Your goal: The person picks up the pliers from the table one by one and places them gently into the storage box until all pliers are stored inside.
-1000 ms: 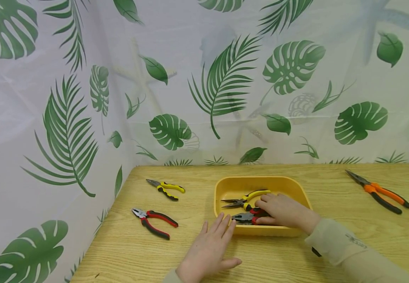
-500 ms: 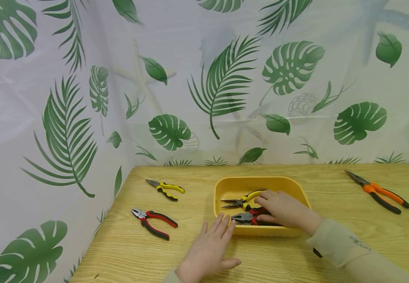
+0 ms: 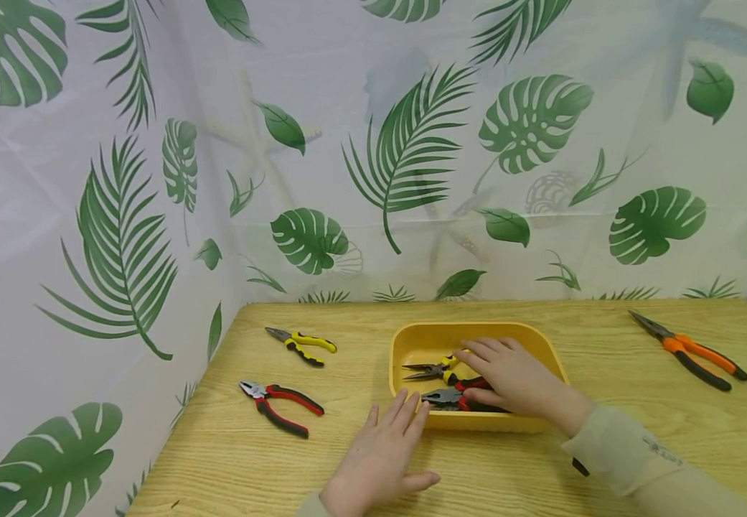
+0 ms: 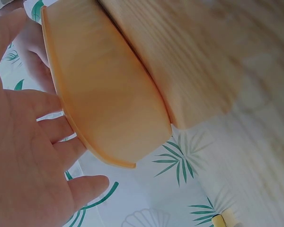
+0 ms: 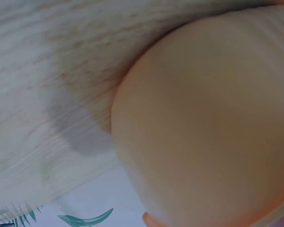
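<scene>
In the head view a yellow plastic bin (image 3: 544,343) stands on the wooden table. My right hand (image 3: 518,380) reaches over its right side, fingers extended across the handles of two tools inside. One is a pair of yellow-and-black long-nose pliers (image 3: 430,370); in front of it lies a pair of red-and-black pliers (image 3: 443,399) with a broad head. The hand covers much of their handles. My left hand (image 3: 378,459) has its fingers straight, fingertips at the bin's front-left rim. The left wrist view shows those fingers along the bin's edge (image 4: 97,80).
Left of the bin lie yellow-and-black long-nose pliers (image 3: 301,347) and, nearer, red-and-black pliers (image 3: 283,408). Large orange-and-black long-nose pliers (image 3: 686,348) lie at the right. A leaf-patterned cloth (image 3: 412,273) rises behind the table and at the left.
My right hand's fingers have straightened and moved slightly up and left over the pliers' handles, covering more of the yellow handle. The left hand stays at the rim.
</scene>
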`<state>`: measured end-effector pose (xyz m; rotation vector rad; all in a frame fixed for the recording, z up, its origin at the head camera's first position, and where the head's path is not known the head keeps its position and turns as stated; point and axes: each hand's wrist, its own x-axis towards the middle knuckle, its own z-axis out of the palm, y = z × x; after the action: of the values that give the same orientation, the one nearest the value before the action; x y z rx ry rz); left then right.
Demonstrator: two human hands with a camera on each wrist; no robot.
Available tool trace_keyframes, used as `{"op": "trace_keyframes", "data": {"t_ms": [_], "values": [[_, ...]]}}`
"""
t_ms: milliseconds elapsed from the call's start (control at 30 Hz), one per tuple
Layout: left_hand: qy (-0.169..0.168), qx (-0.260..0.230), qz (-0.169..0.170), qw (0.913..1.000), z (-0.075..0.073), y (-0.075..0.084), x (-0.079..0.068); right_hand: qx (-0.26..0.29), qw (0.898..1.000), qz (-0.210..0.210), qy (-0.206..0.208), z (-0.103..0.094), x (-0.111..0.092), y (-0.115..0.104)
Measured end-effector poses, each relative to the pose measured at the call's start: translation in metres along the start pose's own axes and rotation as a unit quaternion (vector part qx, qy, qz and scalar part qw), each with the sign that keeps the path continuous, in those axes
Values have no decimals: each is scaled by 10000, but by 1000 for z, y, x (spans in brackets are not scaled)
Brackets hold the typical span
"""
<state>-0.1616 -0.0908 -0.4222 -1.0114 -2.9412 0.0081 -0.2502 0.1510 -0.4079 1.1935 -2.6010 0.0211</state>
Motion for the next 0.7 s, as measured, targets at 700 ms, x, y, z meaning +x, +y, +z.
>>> {"op": "trace_keyframes", "data": {"t_ms": [700], "values": [[-27, -27, -21, 10000, 0, 0, 0, -85, 9992, 263, 273, -1, -11, 5]]}}
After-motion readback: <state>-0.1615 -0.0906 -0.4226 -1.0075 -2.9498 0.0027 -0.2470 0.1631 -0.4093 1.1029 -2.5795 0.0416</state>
